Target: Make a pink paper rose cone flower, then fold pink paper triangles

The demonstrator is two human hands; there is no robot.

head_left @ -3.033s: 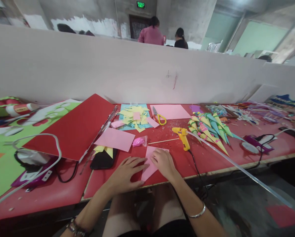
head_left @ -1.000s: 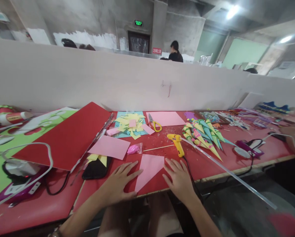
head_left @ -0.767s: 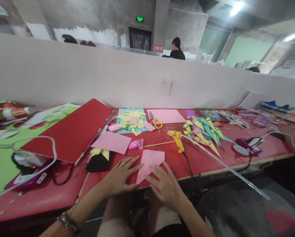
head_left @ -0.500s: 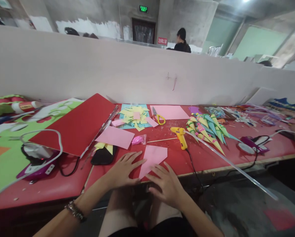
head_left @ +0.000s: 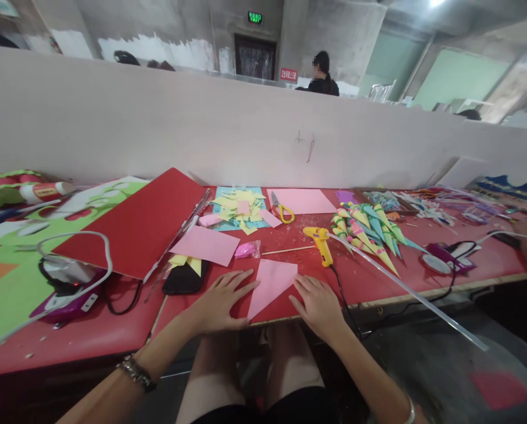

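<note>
A pink sheet of paper (head_left: pixel 272 285) with a slanted lower right edge lies at the front of the red table, between my hands. My left hand (head_left: pixel 225 299) rests along its left edge, fingers spread. At its right corner, the fingertips of my right hand (head_left: pixel 318 303) touch the paper, and the fingers are stretched out. Just beyond the paper are a small bright pink packet (head_left: pixel 247 249) and a thin wooden stick (head_left: pixel 288 250). A yellow hot glue gun (head_left: pixel 320 242) with a long clear glue stick (head_left: pixel 407 290) lies to the right.
Colourful paper cones (head_left: pixel 371 229) lie on the right. Behind are yellow-handled scissors (head_left: pixel 283 211) and yellow paper scraps (head_left: pixel 237 206). A black phone (head_left: pixel 184 281), a red board (head_left: pixel 139 227) and a purple power strip (head_left: pixel 69 301) are on the left. A white partition (head_left: pixel 179 129) stands behind.
My right hand has moved right, from the paper's lower slanted edge to its right corner. My left hand stays nearly where it was, at the left edge.
</note>
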